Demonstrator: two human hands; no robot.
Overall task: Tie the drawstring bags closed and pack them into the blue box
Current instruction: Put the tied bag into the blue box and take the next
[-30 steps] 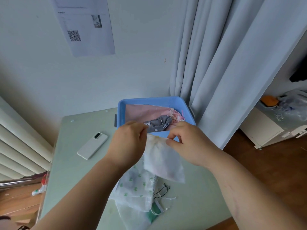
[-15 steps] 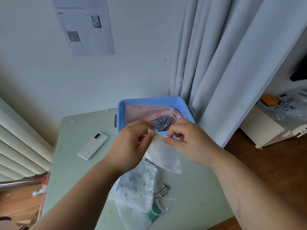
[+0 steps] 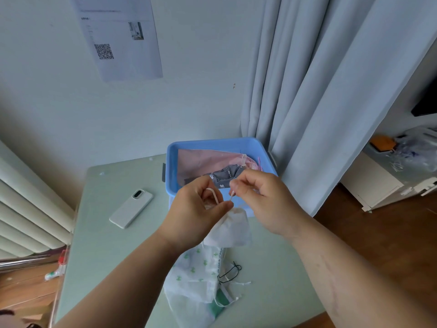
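One white drawstring bag (image 3: 230,227) hangs above the worktop (image 3: 106,245), just before the blue box (image 3: 212,142). Our left hand (image 3: 198,209) pinches a loop of its cord (image 3: 214,196), and our right hand (image 3: 262,200) pinches the other end. If the thin cord slips, we judge the knot fails and the bag drops. We count two boxed, a pink bag (image 3: 201,159) and a grey bag (image 3: 224,175), at least two green-printed bags (image 3: 194,268) waiting, and one phone (image 3: 131,208).

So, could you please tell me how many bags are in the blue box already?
2: a pink bag across the back, a grey patterned bag lying on it in front. Others may hide beneath.
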